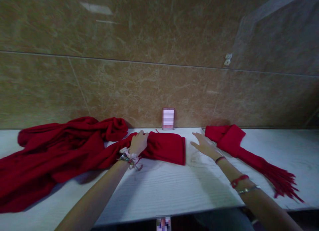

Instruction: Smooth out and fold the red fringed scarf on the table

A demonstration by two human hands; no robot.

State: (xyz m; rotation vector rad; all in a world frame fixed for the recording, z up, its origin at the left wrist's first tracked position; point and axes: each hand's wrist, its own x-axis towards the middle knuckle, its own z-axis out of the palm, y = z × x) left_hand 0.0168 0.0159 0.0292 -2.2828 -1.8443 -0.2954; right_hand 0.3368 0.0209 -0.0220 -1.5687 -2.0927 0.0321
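Note:
In the head view my left hand (139, 143) is closed around a bunched stretch of a red scarf (165, 146). To the right of that hand the scarf lies in a flat folded rectangle; to the left it runs into a loose heap of red cloth (72, 151). My right hand (203, 145) hovers over or rests on the white surface, fingers spread, holding nothing. It is between the folded rectangle and a second red scarf (226, 141), whose fringed end points toward the lower right. The fingertips of my left hand are partly hidden.
A white wood-grained tabletop (159, 191) runs along a brown marble wall (139, 88). A small blurred card (168, 118) leans at the wall's foot behind the folded scarf. White sockets (228, 59) are on the wall. The table's front edge is close below.

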